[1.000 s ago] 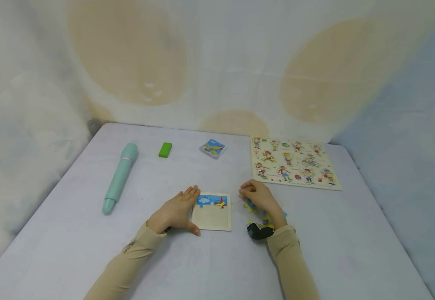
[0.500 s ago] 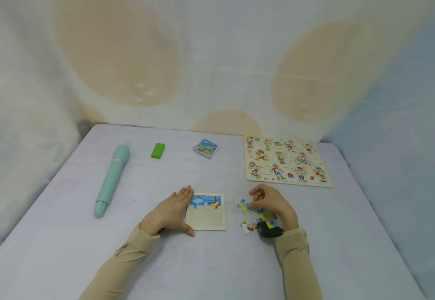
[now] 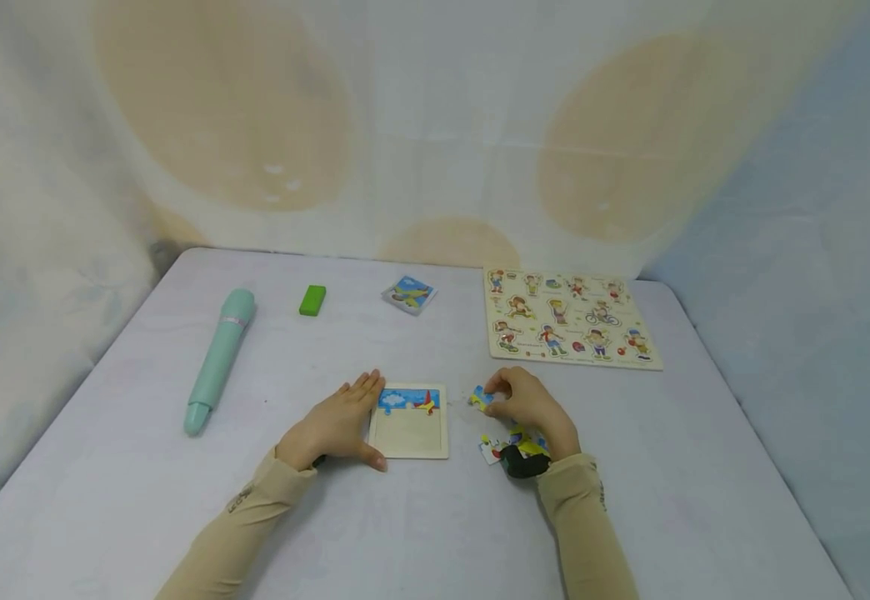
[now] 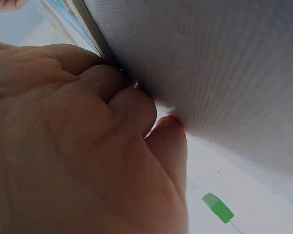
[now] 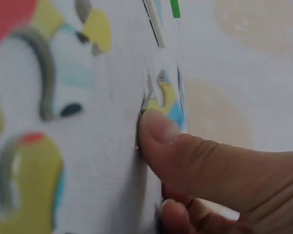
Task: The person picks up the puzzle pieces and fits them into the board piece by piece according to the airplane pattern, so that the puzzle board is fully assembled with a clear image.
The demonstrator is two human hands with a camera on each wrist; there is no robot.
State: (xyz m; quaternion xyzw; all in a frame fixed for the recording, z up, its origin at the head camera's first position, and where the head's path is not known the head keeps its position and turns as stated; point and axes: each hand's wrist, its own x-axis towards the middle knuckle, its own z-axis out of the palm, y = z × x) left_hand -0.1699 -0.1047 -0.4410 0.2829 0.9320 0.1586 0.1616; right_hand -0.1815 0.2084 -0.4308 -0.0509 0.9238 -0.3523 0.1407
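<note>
Blue-and-yellow, with interlocking knobs, one small flat puzzle piece (image 3: 477,398) sits pinched at its edge by the thumb and fingers of my right hand (image 3: 531,407), just right of a square, pale wooden puzzle tray (image 3: 407,435) and apart from it. Compared with half a second ago, the piece has shifted a little farther from the jumble of yellow, blue and white loose puzzle pieces (image 3: 531,445) lying by my right wrist. To my eye, that singles it out from the scatter; whether it has left the white cloth-covered surface (image 3: 405,533), I cannot tell.

My left hand (image 3: 336,423) has hardly moved: fingers extended along the tray's left side, thumb spread wide toward the near corner, gripping nothing, apparently steadying the frame. A blue-sky strip with a white cloud and a red-and-yellow shape fills only the tray's far portion; the bare wood below it is unchanged, so I judge that this change concerns the piece alone.

Beyond my hands lie a mint-green cylinder (image 3: 217,362), a bright green rectangular block (image 3: 312,300), a square picture card (image 3: 409,294) and a cream board printed with cartoon children (image 3: 574,328).
</note>
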